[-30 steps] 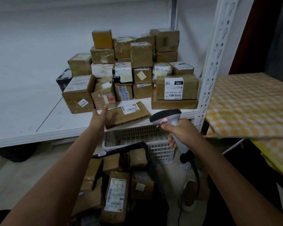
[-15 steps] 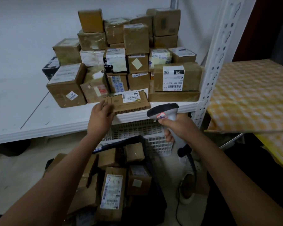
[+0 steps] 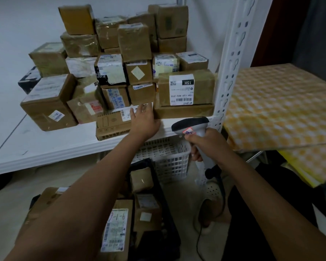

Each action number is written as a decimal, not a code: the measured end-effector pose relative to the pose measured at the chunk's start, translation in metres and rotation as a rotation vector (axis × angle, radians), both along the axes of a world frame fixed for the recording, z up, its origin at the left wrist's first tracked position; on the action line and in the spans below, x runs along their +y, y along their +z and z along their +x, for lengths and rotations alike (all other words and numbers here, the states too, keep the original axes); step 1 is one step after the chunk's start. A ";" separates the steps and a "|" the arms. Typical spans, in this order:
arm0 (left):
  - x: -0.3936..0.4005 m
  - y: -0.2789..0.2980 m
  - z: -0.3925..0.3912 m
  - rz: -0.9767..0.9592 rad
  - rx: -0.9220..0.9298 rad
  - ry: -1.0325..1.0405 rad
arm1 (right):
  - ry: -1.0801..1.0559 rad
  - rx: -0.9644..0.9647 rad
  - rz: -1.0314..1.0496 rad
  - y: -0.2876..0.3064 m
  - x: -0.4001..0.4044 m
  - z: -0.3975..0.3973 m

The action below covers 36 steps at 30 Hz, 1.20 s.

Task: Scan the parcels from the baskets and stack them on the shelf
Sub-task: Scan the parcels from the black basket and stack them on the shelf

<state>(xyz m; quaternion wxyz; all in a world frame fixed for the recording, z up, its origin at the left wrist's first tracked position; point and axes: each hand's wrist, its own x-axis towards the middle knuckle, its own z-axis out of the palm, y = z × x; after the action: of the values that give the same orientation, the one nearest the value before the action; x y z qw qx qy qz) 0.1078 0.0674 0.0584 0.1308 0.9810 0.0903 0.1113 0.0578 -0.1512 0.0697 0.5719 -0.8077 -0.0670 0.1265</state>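
A flat brown parcel (image 3: 111, 123) with a white barcode label lies on the white shelf (image 3: 45, 146), in front of a pile of several stacked cardboard parcels (image 3: 134, 42). My left hand (image 3: 144, 121) rests on its right end with straight fingers. My right hand (image 3: 205, 142) grips the handle of a grey barcode scanner (image 3: 190, 124) just below the shelf's front edge. More parcels, one marked "9-1-6" (image 3: 115, 230), fill a dark basket (image 3: 169, 232) on the floor.
A white plastic basket (image 3: 169, 161) stands under the shelf. The white perforated shelf post (image 3: 231, 59) rises on the right. A yellow checked board (image 3: 282, 108) juts out at right. The scanner's cable (image 3: 198, 242) trails down to the floor.
The flat parcel went from tilted at the shelf edge to lying flat on the shelf against the pile. My left hand slid right along its top. The scanner hand barely moved.
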 end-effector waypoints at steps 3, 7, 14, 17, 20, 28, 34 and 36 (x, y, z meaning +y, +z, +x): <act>-0.005 0.001 0.002 -0.046 0.006 0.002 | -0.014 -0.003 0.010 -0.002 -0.005 0.003; -0.008 -0.005 -0.009 -0.048 -0.005 0.004 | -0.023 -0.009 0.032 -0.002 -0.009 0.006; -0.019 -0.008 -0.034 -0.033 -0.047 -0.016 | -0.055 -0.014 0.092 -0.005 -0.010 0.004; -0.017 -0.011 -0.040 -0.028 -0.041 -0.038 | -0.060 -0.013 0.085 -0.005 -0.007 0.003; -0.006 -0.010 -0.048 -0.030 -0.099 -0.066 | -0.059 -0.012 0.083 -0.002 -0.003 0.002; 0.102 -0.017 -0.097 -0.099 0.022 0.325 | 0.003 0.000 0.069 0.006 0.015 -0.006; 0.111 -0.019 -0.097 -0.300 -0.046 0.192 | 0.021 -0.012 0.040 0.007 0.024 -0.013; 0.115 -0.018 -0.094 -0.310 -0.035 0.179 | 0.019 -0.016 0.034 0.006 0.024 -0.013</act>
<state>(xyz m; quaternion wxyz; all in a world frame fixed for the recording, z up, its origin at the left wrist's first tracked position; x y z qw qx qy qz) 0.0138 0.1826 0.0406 0.2718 0.9351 0.1909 0.1240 0.0444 -0.1268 0.0755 0.5837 -0.7983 -0.0812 0.1243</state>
